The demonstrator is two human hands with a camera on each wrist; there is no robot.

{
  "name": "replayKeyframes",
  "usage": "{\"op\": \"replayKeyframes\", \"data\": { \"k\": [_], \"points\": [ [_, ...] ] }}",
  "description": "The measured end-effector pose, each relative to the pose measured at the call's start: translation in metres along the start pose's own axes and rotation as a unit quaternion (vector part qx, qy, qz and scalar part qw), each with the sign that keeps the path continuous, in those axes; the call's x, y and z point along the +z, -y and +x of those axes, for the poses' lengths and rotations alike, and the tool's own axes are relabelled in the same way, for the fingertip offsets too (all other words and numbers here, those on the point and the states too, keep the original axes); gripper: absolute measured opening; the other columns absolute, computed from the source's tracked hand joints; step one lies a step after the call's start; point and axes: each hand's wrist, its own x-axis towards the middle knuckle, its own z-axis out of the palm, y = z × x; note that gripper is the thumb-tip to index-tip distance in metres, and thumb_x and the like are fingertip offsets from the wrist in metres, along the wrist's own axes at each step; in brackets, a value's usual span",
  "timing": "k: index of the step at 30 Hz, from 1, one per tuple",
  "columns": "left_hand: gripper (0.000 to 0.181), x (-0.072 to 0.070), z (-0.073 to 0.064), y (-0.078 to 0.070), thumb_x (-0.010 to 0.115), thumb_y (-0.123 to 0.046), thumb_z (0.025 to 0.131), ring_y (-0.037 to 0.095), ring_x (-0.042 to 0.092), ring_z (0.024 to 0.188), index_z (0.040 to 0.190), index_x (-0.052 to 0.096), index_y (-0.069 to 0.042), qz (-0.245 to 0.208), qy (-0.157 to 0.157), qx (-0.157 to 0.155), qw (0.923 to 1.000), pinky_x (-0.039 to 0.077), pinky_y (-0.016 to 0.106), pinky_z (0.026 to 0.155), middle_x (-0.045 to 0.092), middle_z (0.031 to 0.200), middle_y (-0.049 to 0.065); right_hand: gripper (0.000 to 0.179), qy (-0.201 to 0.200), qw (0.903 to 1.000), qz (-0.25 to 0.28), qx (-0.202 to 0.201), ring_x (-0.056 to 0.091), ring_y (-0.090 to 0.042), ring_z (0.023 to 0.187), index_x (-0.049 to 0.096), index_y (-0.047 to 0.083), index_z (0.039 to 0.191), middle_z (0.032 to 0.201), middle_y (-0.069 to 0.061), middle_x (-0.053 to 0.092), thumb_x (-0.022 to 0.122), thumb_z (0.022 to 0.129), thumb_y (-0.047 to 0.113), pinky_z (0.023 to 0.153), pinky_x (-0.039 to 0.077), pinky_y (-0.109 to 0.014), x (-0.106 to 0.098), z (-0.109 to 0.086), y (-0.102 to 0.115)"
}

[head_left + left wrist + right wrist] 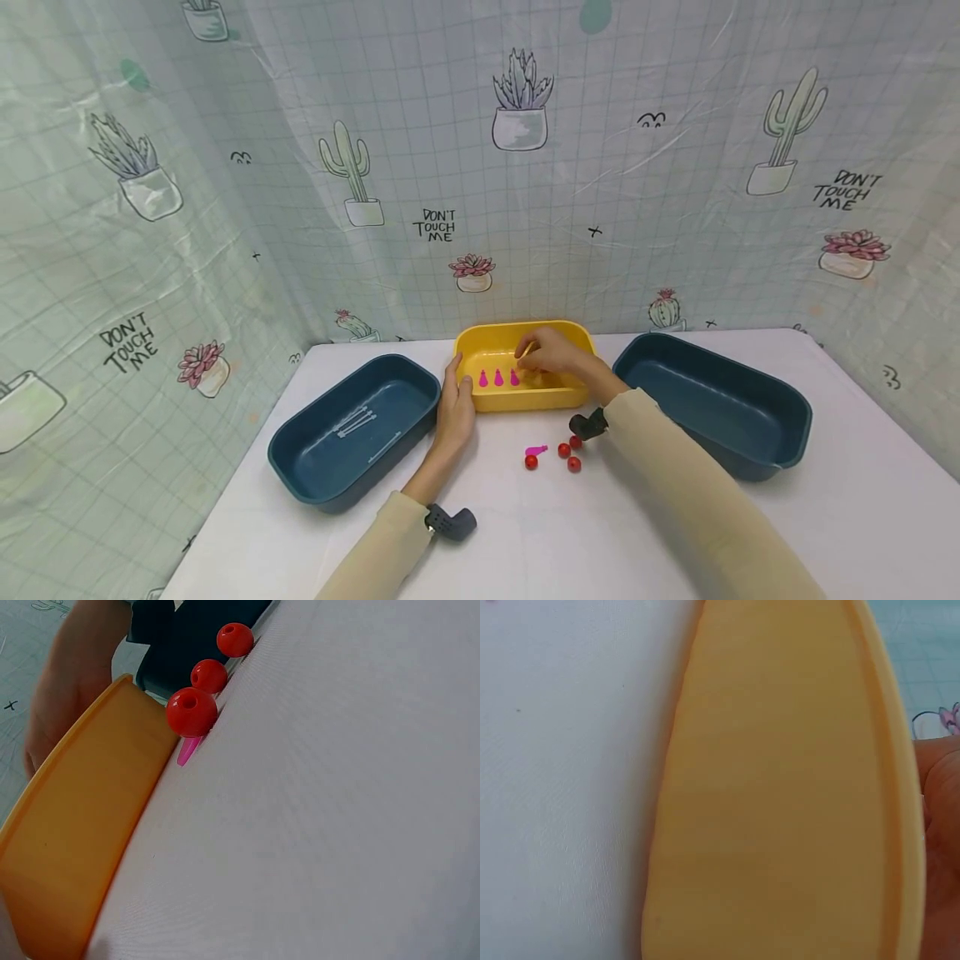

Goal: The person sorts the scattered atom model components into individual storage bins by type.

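Note:
At the left end of the yellow tray [525,402], my left hand [456,408] grips the rim, with the thumb at the front corner. My right hand [552,350] reaches down inside that tray, its fingers bent toward the floor; whatever is at its fingertips is hidden. Three small pink pin-shaped pieces [498,377] stand or lie in a row beside those fingers. In the right wrist view the tray's yellow wall [780,787] covers most of the right hand [941,840]. On the table before the tray lie another pink piece [536,451] and several red balls [573,464] with holes.
A dark blue tray [330,500] on the left holds several thin white sticks [356,421]. Another dark blue tray [750,471] stands to the right, beside my right forearm. A cloth [465,167] printed with cacti hangs behind the white table [525,533].

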Motion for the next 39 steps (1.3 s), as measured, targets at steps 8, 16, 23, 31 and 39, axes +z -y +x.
{"op": "replayKeyframes", "data": {
  "k": [8,16,23,31,39],
  "points": [
    [0.052,0.0,-0.002,-0.004,0.037,-0.023,0.11,0.03,0.029,0.157,0.161,0.033,-0.017,-0.004,0.003,-0.009,0.9999,0.018,0.052,0.131,0.033,0.169,0.008,0.017,-0.021,0.9984,-0.022,-0.047,0.064,-0.023,0.085,0.071,0.002,0.111,0.097,-0.013,0.072,0.069,0.098,0.012,0.078,0.057,-0.028,-0.011,-0.022,0.008],
    [0.052,-0.001,-0.002,-0.002,0.036,-0.026,0.111,0.027,0.028,0.158,0.162,0.031,-0.02,-0.002,0.005,-0.015,0.9999,0.018,0.05,0.131,0.031,0.17,0.004,0.017,-0.033,0.9925,-0.04,-0.11,0.066,-0.021,0.085,0.072,-0.001,0.109,0.096,-0.009,0.075,0.072,0.096,0.01,0.08,0.059,-0.027,-0.009,-0.048,0.017],
    [0.052,0.0,-0.002,-0.002,0.036,-0.025,0.11,0.028,0.029,0.158,0.162,0.031,-0.02,-0.003,0.007,-0.014,0.9999,0.018,0.052,0.131,0.031,0.17,0.005,0.013,-0.031,0.9881,-0.04,-0.145,0.066,-0.016,0.086,0.074,0.003,0.106,0.098,-0.007,0.076,0.073,0.094,0.009,0.082,0.06,-0.027,-0.006,-0.071,0.024],
    [0.053,0.001,0.0,-0.002,0.036,-0.025,0.11,0.028,0.029,0.157,0.162,0.031,-0.019,0.0,0.005,-0.013,0.9999,0.019,0.051,0.131,0.032,0.17,0.006,0.011,0.021,0.9842,-0.034,-0.173,0.065,-0.013,0.085,0.075,0.007,0.105,0.096,-0.002,0.075,0.073,0.095,0.011,0.085,0.061,-0.03,-0.001,-0.093,0.02],
    [0.053,0.0,0.0,-0.001,0.036,-0.025,0.111,0.026,0.028,0.158,0.163,0.03,-0.019,-0.008,0.01,-0.014,0.9998,0.018,0.049,0.131,0.03,0.17,0.004,0.013,0.083,0.9851,-0.047,-0.143,0.063,-0.01,0.079,0.074,0.007,0.107,0.087,0.004,0.07,0.073,0.095,0.012,0.077,0.058,-0.02,0.01,-0.107,0.005]
  ]
}}
